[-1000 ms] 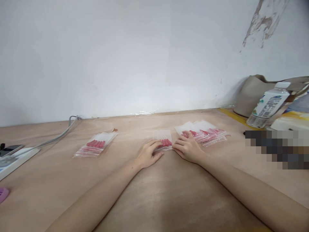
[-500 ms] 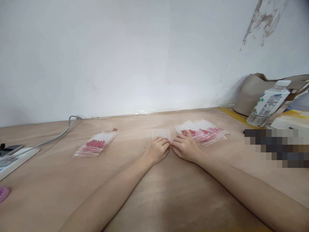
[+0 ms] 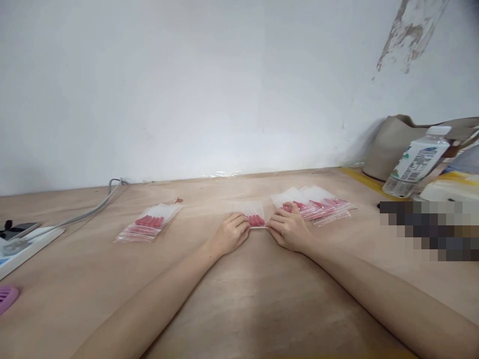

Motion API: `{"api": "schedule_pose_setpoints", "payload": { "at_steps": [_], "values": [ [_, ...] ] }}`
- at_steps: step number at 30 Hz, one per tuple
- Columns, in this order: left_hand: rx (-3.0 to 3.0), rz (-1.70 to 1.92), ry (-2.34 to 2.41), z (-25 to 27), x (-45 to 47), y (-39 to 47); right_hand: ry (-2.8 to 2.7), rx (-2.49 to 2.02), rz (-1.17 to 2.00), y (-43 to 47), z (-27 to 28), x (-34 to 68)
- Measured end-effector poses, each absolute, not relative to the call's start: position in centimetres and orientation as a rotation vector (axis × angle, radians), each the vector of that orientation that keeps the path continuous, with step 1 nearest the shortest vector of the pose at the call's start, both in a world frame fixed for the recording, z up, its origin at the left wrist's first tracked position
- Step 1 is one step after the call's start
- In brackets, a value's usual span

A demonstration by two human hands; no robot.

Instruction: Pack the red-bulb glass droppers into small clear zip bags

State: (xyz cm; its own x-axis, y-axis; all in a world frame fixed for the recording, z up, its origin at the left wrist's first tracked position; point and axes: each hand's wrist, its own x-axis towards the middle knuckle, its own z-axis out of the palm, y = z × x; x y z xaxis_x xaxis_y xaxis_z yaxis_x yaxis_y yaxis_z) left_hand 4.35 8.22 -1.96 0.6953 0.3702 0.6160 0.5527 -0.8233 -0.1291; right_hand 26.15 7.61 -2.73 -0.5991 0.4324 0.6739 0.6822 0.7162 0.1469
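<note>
A small clear zip bag with several pink-red pieces in it lies flat in front of me. My left hand pinches the left end of its near edge, fingers closed. At the right end of that edge, my right hand is closed in a pinch too. Just beyond the right hand lies a fanned pile of similar bags with pink-red contents. A neat stack of such bags rests to the left, apart from both hands. What the pink-red pieces are, I cannot tell.
A tilted water bottle and a grey-beige bag stand at the back right. On the left are a white power strip with a grey cable, a phone and a purple plastic object. A wall rises behind the table.
My left hand has slid left along the bag's near edge, away from the right hand, uncovering the pink-red pieces. The right hand has stayed nearly in place.
</note>
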Motion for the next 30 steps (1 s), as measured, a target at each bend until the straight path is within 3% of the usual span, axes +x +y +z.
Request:
{"api": "schedule_pose_setpoints", "payload": {
  "at_steps": [23,30],
  "values": [
    [-2.663,-0.857,-0.936,-2.5,0.4,7.4,-2.375,-0.849,-0.521,7.5,-2.3,25.5],
    [-2.402,-0.869,-1.224,-1.5,-2.5,6.8,-2.358,-0.944,-0.632,8.8,-2.5,26.9]
  ]
}}
